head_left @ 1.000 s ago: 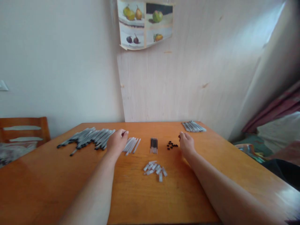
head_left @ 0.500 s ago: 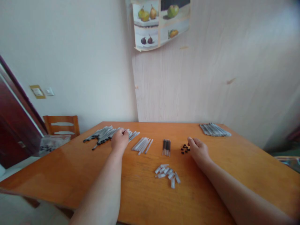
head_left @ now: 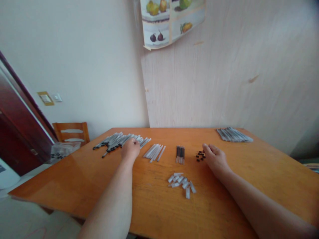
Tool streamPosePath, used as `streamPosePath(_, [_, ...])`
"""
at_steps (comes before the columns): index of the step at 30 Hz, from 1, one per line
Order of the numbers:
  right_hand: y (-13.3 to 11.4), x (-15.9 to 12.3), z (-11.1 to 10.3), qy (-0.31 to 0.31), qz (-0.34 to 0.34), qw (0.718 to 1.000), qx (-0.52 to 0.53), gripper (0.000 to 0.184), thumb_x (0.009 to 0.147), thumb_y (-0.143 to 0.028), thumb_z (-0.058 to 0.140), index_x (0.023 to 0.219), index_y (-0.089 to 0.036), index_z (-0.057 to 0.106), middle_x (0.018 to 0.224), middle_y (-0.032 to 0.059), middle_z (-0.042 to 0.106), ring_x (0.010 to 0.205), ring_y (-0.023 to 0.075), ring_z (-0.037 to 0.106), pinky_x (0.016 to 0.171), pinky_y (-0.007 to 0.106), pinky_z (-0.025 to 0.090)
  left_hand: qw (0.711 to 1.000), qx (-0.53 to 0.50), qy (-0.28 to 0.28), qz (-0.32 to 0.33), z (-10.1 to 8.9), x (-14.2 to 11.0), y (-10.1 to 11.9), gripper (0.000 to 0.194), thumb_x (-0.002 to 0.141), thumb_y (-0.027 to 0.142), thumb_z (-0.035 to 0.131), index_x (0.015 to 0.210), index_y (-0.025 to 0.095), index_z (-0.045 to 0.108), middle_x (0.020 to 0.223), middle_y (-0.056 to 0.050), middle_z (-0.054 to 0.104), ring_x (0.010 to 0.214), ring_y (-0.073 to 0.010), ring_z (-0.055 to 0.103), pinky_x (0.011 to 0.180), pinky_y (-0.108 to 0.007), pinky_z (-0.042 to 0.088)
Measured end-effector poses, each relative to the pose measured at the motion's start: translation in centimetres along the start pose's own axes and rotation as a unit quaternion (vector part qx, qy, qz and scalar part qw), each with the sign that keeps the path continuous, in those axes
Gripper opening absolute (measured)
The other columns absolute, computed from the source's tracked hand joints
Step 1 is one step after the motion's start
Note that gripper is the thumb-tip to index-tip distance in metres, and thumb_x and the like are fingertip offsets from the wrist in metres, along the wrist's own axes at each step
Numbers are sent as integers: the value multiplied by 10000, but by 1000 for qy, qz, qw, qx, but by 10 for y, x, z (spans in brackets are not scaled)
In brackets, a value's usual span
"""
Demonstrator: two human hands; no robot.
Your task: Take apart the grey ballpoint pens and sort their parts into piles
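Observation:
My left hand [head_left: 130, 149] rests at the right end of a long pile of grey pens with black tips [head_left: 113, 140], its fingers curled round one pen there. My right hand [head_left: 215, 156] lies on the orange table [head_left: 251, 179], fingers bent, fingertips touching a small cluster of black end pieces [head_left: 200, 155]; what they pinch is hidden. Between the hands lie a row of clear tubes [head_left: 155, 152] and a bundle of dark refills [head_left: 180, 154]. Several short clear caps [head_left: 181, 181] lie nearer to me.
A second pile of grey pens [head_left: 234, 134] sits at the table's far right corner. A wooden chair [head_left: 71, 131] with a plastic bag [head_left: 62, 151] stands past the left edge, beside a dark red door [head_left: 17, 139]. A fruit poster [head_left: 171, 20] hangs on the wall.
The view has swung left, bringing the door and chair further in. My left hand has shifted off the clear tubes onto the end of the pen pile. My right hand stays by the black pieces.

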State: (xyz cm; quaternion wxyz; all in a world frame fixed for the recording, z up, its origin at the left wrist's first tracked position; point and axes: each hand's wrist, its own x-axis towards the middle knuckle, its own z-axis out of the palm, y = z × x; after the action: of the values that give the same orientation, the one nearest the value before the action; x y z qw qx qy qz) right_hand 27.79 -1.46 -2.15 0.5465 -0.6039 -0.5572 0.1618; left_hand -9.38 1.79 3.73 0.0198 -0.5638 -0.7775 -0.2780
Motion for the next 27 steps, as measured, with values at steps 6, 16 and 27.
streamPosePath(6, [-1,1,-1,5,3,1000,-5,436,852,-547,446,632,-188,563,556,1,516,562,151,468,561,266,329,999,29,-8,-16,0,-4,0,264,824,328,498,983,262,698,1083,-109,695,971,-303,615,772,-394,447])
streamPosePath(16, [-7,-1,-1,12,2,1000,8,438,852,-540,444,603,-189,527,541,-8,491,549,139,434,547,263,310,997,81,-8,2,6,-3,-5,270,811,315,510,993,282,707,1078,-120,687,987,-327,599,776,-429,453])
streamPosePath(27, [-4,-1,-1,-2,14,1000,5,464,849,-564,449,593,-187,535,550,3,502,547,147,454,542,266,316,995,100,-5,-15,14,0,-14,276,790,325,533,986,293,726,1056,-121,691,1016,-342,588,791,-446,462])
